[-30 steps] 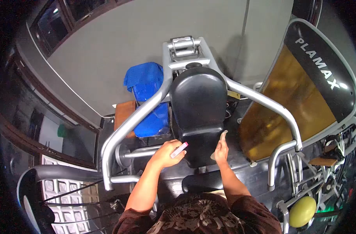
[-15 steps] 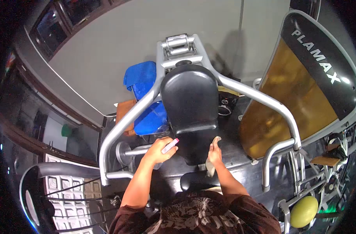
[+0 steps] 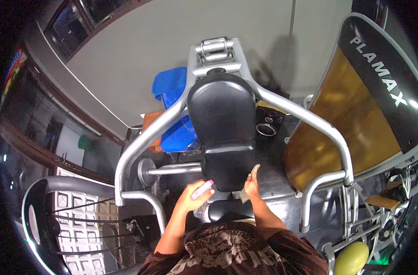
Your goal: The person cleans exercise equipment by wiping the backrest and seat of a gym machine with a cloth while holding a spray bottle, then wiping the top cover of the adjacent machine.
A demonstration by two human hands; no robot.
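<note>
My left hand (image 3: 187, 200) is wrapped round a spray bottle (image 3: 202, 189) with a white and pink head; part of its clear body shows below the fingers. My right hand (image 3: 252, 187) grips a pale cloth (image 3: 244, 196), which sticks out above the fingertips and hangs below the palm. Both hands are over the near end of a gym machine's black padded seat (image 3: 225, 169), apart from each other. Behind the seat rises the black backrest (image 3: 221, 107). Whether the cloth touches the seat, I cannot tell.
Silver frame bars (image 3: 305, 114) curve round both sides of the seat. A tall PLAMAX panel (image 3: 346, 119) stands at right. Behind the left bar are a blue chair (image 3: 179, 137) and blue towel (image 3: 170, 82). A speaker (image 3: 267, 123) sits behind, and a yellow-green ball (image 3: 351, 259) lies low right.
My left hand has moved right and down with the spray bottle, closer to my right hand. My right hand has lowered slightly, still with the cloth. The view has shifted a little.
</note>
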